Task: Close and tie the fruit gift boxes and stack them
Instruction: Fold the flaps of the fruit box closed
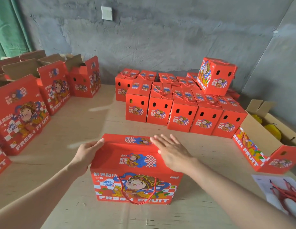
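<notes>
A red fruit gift box (135,169) stands in front of me on the cardboard-covered floor, its top flaps folded down. A red cord handle (137,194) hangs in a loop down its front face. My left hand (87,154) grips the box's upper left corner, fingers over the lid edge. My right hand (172,151) lies flat, fingers spread, on the right side of the lid. Behind, several closed, tied boxes (185,113) stand in rows, with one more box (216,76) tilted on top of them.
Several open red boxes (53,86) line the left side. At right, a brown carton (253,128) holds yellow fruit, with a red box (263,156) lying on its side in front of it. A bundle of red cords (283,194) lies on white paper at lower right.
</notes>
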A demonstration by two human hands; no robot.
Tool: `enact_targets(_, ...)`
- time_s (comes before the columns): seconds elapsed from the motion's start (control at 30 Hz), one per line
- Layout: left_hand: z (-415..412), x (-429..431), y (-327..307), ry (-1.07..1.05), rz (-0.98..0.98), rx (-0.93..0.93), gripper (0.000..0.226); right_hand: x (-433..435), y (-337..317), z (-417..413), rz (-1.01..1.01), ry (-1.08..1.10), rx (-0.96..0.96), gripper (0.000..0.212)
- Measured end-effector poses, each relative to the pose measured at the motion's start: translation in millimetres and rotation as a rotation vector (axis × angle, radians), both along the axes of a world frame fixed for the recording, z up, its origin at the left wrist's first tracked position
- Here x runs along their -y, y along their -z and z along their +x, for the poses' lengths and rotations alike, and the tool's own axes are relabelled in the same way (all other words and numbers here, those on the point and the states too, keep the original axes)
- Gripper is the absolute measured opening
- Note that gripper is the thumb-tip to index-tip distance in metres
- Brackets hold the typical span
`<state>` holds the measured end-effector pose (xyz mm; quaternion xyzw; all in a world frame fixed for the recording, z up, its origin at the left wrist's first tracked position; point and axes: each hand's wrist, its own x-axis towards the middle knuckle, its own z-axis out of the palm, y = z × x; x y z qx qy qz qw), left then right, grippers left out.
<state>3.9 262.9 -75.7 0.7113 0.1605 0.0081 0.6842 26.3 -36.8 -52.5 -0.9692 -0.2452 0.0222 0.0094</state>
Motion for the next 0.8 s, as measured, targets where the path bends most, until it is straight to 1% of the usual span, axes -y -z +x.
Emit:
enact_targets(0.03,0.2,-0.7,-1.5,0.016,0.008,-0.001,0.035,-11.6,4.8,-6.9,0.069,0.038,0.002,0.058)
enact_targets(0.1,0.9,-2.3,-2.3,0.039,0.017,0.000,0.037,-33.5,12.9,-16.1,0.174,0.129,0.024,0.057)
enact_targets(0.2,2.1,-8.2,-1.0,0.084,0.009,-0.028,0.034,-51.4,19.5,-21.3,0.250,0.213,0.110,0.052)
enact_targets(0.33,7.0,-12.6,-3.7,0.113,-0.019,-0.047,0.027,-52.4,17.1,-17.4,0.312,0.234,0.111,0.055)
enact_targets(0.43,4.9,-5.7,-0.2,0.042,-0.016,-0.017,0.028,-67.5,14.0,-14.9,0.323,0.201,0.102,0.051)
enact_targets(0.53,4.4,3.9,2.1,-0.074,-0.014,0.001,0.030,-93.4,13.7,-16.4,0.299,0.202,0.115,0.051)
enact_targets(0.63,2.0,6.7,3.4,-0.132,0.001,0.011,0.032,-101.6,13.6,-17.3,0.308,0.171,0.148,0.054)
enact_targets(0.73,1.1,4.9,8.7,-0.096,0.125,0.036,0.036,-94.7,12.9,-15.1,0.318,0.142,0.165,0.054)
enact_targets(0.77,1.9,3.0,9.4,-0.066,0.209,0.045,0.037,-93.4,13.0,-15.0,0.321,0.130,0.167,0.054)
enact_targets(0.8,3.8,-0.6,8.8,-0.035,0.334,0.066,0.036,-93.0,13.1,-15.1,0.326,0.121,0.166,0.054)
